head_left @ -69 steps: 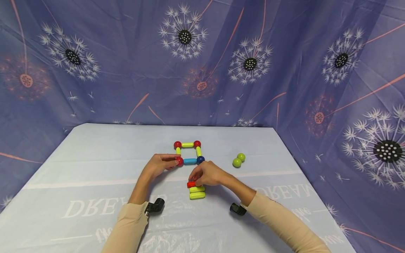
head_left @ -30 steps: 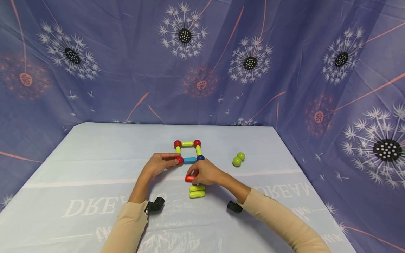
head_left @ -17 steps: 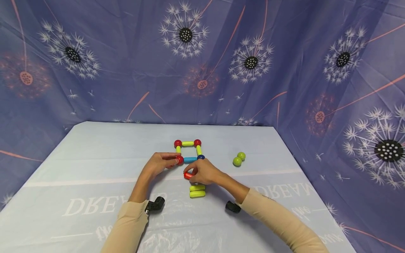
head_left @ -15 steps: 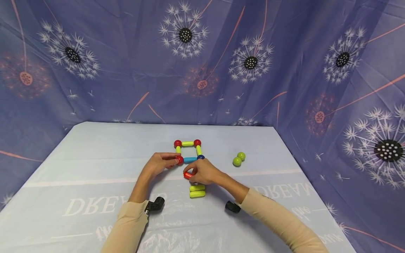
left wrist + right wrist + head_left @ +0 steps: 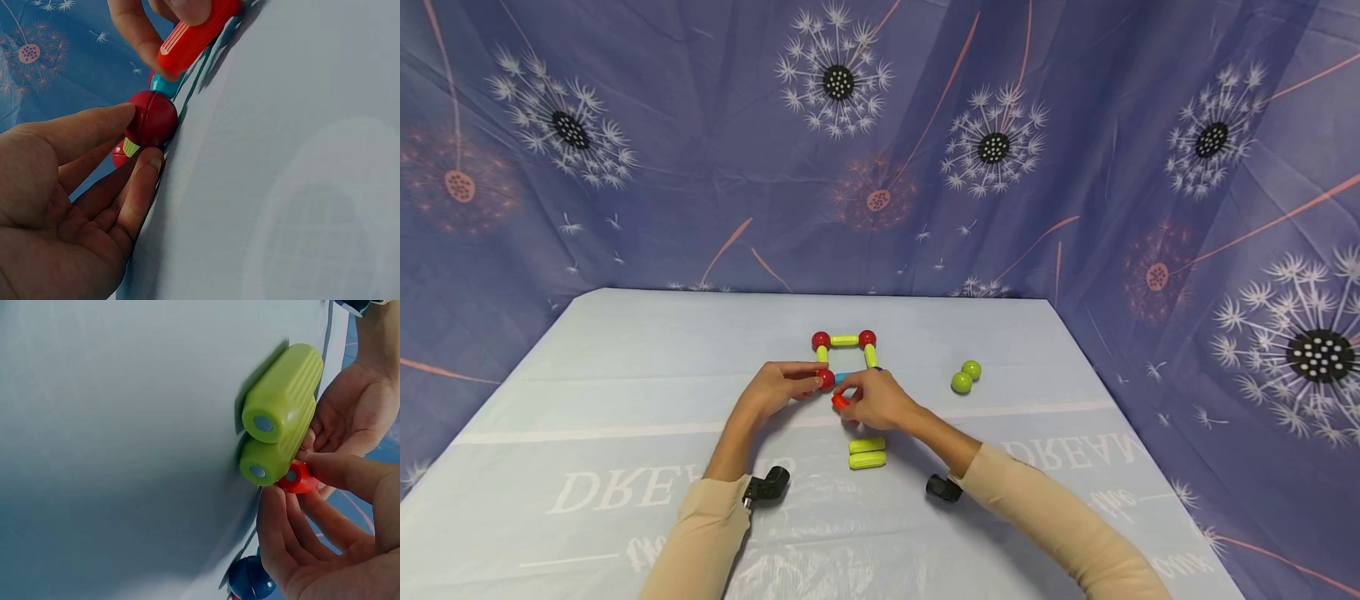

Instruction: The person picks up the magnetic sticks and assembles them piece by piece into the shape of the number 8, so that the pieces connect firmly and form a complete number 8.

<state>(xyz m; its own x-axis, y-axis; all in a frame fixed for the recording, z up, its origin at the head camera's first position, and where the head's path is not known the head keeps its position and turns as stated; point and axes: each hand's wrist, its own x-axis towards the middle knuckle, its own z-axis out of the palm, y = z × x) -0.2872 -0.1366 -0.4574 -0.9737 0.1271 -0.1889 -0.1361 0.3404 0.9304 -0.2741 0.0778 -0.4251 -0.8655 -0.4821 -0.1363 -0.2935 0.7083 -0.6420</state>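
A square of magnetic rods and balls lies flat on the table, with yellow-green rods (image 5: 845,340), a light blue rod (image 5: 164,85), red balls and a dark blue ball (image 5: 250,578). My left hand (image 5: 784,383) pinches the near-left red ball (image 5: 152,117) between thumb and fingertips. My right hand (image 5: 880,400) pinches a red magnetic rod (image 5: 194,39) by its sides, just in front of the light blue rod. The red rod is tilted, one end towards the held ball and apart from it. In the head view, the right hand mostly covers the dark blue ball.
Two yellow-green rods (image 5: 867,452) lie side by side in front of the right hand. Two green balls (image 5: 966,377) sit together to the right of the square. A pale printed cloth (image 5: 647,375) covers the table, and a patterned curtain (image 5: 880,150) hangs behind it.
My right hand has lifted the red rod away from the two yellow-green rods, turned it, and brought it left and forward towards the held ball. The left hand stays put.
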